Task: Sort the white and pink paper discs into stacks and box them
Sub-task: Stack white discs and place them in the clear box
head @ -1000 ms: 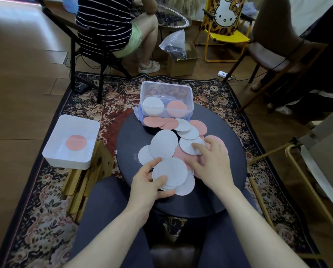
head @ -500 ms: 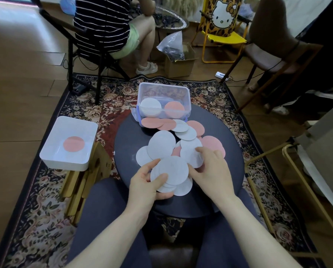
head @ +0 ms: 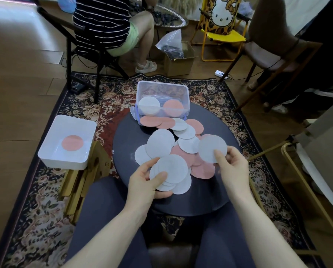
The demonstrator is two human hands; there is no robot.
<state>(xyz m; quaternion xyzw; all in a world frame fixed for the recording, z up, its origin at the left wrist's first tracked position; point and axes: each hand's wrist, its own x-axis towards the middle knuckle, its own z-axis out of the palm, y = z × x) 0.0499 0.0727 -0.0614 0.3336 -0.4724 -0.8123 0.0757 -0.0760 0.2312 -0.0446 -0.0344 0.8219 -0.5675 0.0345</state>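
A fanned stack of white discs sits at the near edge of the round dark worktop, gripped by the left hand with the thumb laid across the top and the fingers curled underneath. It is held low and roughly level, likely so each new white disc can be dropped on top. The right hand pinches a single white disc between thumb and fingertips, lifted clear of the pile and just right of the stack, so the two hands are apart, each clamped on its own paper.

Between and beyond them lies the unsorted heap: pink discs partly buried near the right hand, loose white discs overlapping toward the far side, and more of both colours spilling toward the clear plastic box. That box stands at the far edge of the worktop and already holds a white pile on the left and a pink pile on the right, which suggests the finished stacks go there side by side.

To the left, off the worktop, a white tray rests on a wooden stool with one pink disc in it. A patterned rug lies beneath, and another person sits on a chair at the far side.
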